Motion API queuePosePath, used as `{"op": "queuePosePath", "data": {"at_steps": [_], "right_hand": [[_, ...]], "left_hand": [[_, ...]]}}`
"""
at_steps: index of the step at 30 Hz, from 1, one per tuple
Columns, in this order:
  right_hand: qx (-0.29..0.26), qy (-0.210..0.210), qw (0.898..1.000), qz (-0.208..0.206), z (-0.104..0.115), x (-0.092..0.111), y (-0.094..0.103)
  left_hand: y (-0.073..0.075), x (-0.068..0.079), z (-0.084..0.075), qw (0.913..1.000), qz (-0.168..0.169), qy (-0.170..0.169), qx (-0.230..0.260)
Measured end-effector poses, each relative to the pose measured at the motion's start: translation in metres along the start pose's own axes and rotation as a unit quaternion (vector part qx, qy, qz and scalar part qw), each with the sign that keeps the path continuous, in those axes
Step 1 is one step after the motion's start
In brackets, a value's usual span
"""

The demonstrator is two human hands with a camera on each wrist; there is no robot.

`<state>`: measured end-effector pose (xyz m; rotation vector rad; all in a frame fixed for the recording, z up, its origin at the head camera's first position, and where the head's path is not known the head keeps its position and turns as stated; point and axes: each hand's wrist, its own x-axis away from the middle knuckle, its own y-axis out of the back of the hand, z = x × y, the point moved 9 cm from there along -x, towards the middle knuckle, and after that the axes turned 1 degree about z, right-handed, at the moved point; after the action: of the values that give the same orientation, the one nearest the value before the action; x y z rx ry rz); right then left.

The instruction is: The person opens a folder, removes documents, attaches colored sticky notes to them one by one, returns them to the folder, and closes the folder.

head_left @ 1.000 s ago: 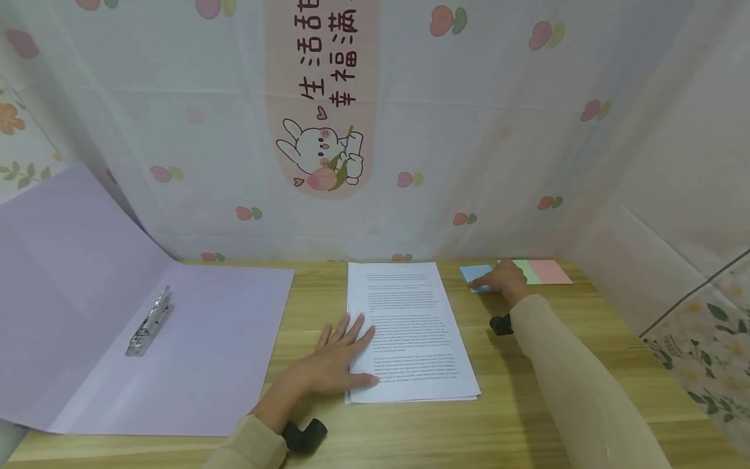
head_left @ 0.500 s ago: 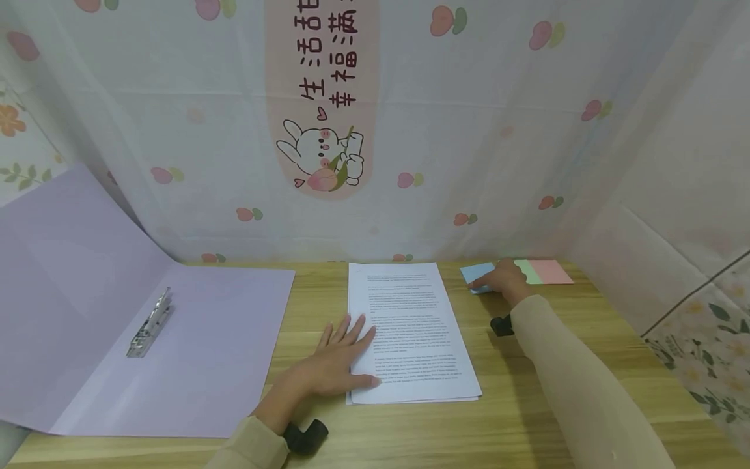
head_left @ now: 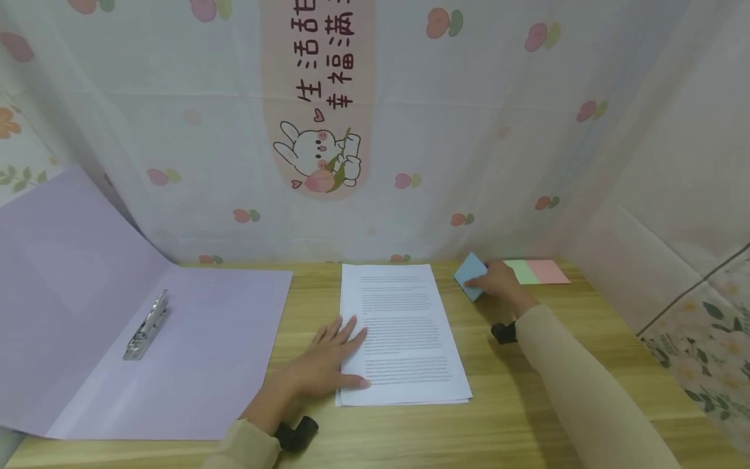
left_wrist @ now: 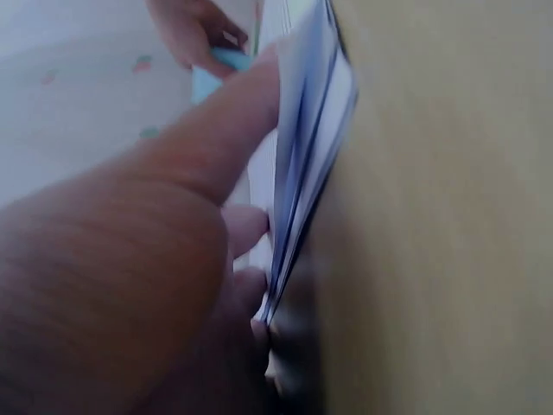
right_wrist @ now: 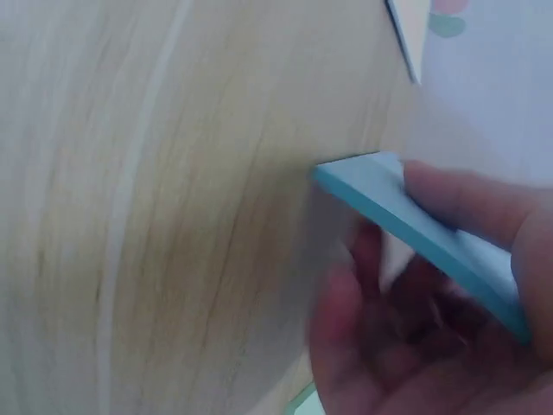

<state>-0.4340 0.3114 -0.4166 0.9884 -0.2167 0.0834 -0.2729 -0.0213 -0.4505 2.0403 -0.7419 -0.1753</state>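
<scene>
Blue note pad [head_left: 471, 269] between thumb and fingers, a person's right hand [head_left: 498, 283] holds it tilted near the far edge of a wooden table [head_left: 398, 436], just beyond the right side of a stack of printed sheets [head_left: 404, 326]. The right-wrist view shows the thumb on one face and fingers beneath, a pinch that likely suits so thin a block, leaving most of its top uncovered. The left hand [head_left: 322, 368] spreads flat over the stack's left edge, thumb set apart toward the near corner, presumably to keep loose pages from sliding; seen from the left wrist, the sheets part slightly along one edge. The right arm [head_left: 592, 384] reaches far forward, the hand turned inward, while the left forearm [head_left: 249, 443] angles in from below. A green pad [head_left: 519, 271] and a pink pad [head_left: 549, 271] lie edge to edge beside the right hand. At left, a lilac folder [head_left: 211, 365] stands open, probably to leave its metal clip [head_left: 145, 327] within reach.
</scene>
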Motion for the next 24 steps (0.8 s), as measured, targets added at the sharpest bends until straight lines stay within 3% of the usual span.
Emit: {"op": "queuePosePath", "data": {"at_steps": [4, 7, 11, 15, 18, 20, 24], "right_hand": [[-0.072, -0.005, 0.995, 0.076, 0.001, 0.008, -0.013], [-0.126, -0.004, 0.987, 0.104, 0.007, 0.016, -0.017], [-0.23, 0.021, 0.965, 0.125, 0.017, 0.027, -0.018], [-0.364, 0.064, 0.914, 0.166, 0.027, 0.036, -0.024], [-0.431, 0.084, 0.874, 0.208, 0.032, 0.042, -0.034], [-0.47, 0.095, 0.843, 0.242, 0.039, 0.045, -0.041], [-0.548, 0.12, 0.771, 0.302, 0.057, 0.055, -0.051]], "left_hand": [[0.005, 0.004, 0.004, 1.0, 0.007, 0.004, -0.002], [0.007, 0.005, 0.005, 0.9999, 0.008, 0.007, -0.01], [0.01, 0.006, 0.006, 0.9996, 0.007, 0.014, -0.021], [0.014, 0.008, 0.007, 0.9994, 0.005, 0.025, -0.023], [0.015, 0.009, 0.008, 0.9992, 0.005, 0.033, -0.021], [0.016, 0.01, 0.01, 0.9989, 0.008, 0.041, -0.019], [0.018, 0.012, 0.012, 0.9982, 0.019, 0.052, -0.021]]}}
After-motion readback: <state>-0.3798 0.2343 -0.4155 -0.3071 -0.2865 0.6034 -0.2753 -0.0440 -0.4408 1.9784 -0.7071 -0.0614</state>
